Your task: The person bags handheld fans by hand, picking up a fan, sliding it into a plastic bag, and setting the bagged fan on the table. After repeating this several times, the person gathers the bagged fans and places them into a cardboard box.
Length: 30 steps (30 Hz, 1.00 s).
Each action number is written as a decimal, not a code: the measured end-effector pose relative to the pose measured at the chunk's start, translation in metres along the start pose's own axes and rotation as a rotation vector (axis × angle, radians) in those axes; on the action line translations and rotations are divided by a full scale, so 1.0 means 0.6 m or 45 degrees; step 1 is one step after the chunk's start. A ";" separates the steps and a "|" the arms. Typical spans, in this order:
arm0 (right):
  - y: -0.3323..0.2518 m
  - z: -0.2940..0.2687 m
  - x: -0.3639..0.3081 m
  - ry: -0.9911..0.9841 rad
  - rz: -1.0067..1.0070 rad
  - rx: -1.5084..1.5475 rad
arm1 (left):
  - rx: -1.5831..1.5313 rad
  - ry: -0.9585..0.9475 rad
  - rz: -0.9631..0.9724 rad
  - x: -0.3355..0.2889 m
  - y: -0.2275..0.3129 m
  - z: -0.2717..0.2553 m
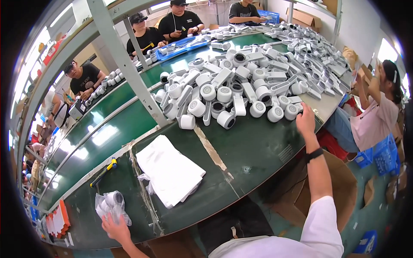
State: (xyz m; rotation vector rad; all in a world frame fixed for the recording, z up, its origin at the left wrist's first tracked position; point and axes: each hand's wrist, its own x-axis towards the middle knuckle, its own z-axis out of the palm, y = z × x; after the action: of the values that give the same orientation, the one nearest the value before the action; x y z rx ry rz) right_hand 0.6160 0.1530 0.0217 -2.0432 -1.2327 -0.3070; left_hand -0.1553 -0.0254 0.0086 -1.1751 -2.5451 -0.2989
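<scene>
A clear plastic bag (pixel 112 205) with a white round-headed device inside lies at the near left of the dark green table. My left hand (pixel 117 230) is at the bag's near edge, fingers apart and touching the plastic. At the right edge of a large heap of white-and-grey handled devices (pixel 223 92), my right hand (pixel 305 119) reaches out, fingers stretched toward the nearest pieces. One round grilled head (pixel 291 112) sits just left of its fingers. A stack of white plastic bags (pixel 170 170) lies flat between my hands.
A yellow-and-black hammer (pixel 103 172) lies at the left, above an orange-edged box (pixel 58 219). A metal post (pixel 127 64) stands at the table's far side. Several people work across the belt (pixel 107 129); one sits at right beside an open carton (pixel 320 189).
</scene>
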 end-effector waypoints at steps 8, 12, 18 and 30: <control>0.114 0.058 0.072 -0.330 -0.382 -0.396 | -0.762 0.135 0.632 -0.061 0.193 -0.186; 0.061 0.013 0.052 -0.439 -0.324 -0.437 | -1.043 -0.318 0.950 -0.091 0.310 -0.157; 0.058 -0.008 -0.004 -0.334 -0.259 0.175 | -0.756 -0.231 1.111 -0.100 0.375 -0.105; -0.294 -0.116 -0.326 -1.193 0.484 1.756 | -1.190 -0.243 0.849 -0.086 0.384 -0.116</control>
State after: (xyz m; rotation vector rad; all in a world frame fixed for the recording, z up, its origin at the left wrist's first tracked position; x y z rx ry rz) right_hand 0.3774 0.0242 0.0475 -1.0230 -0.9553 1.4278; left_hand 0.0667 0.0637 0.0664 -2.3580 -1.9521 -1.3152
